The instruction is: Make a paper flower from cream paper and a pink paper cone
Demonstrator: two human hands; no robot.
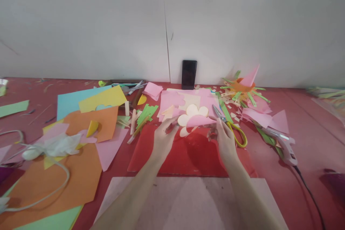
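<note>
My left hand (164,136) pinches the left edge of a cream paper flower (192,109) with rounded petals. A pink paper cone (199,120) lies across the front of the flower, its point toward the right. My right hand (223,134) has its fingers closed on that pointed end. Both pieces are held above a red board (185,151). Just right of my right hand lie scissors with yellow handles (237,133), blades pointing away from me. Pink paper sheets (172,102) lie behind the flower.
A dark phone (189,74) leans on the white partition (107,25). A glue gun (285,147) with a black cord lies at right, below an orange-and-green paper piece (244,85). Coloured sheets (72,172) and a white cable (64,172) cover the left side. Green strips (147,113) lie near the middle.
</note>
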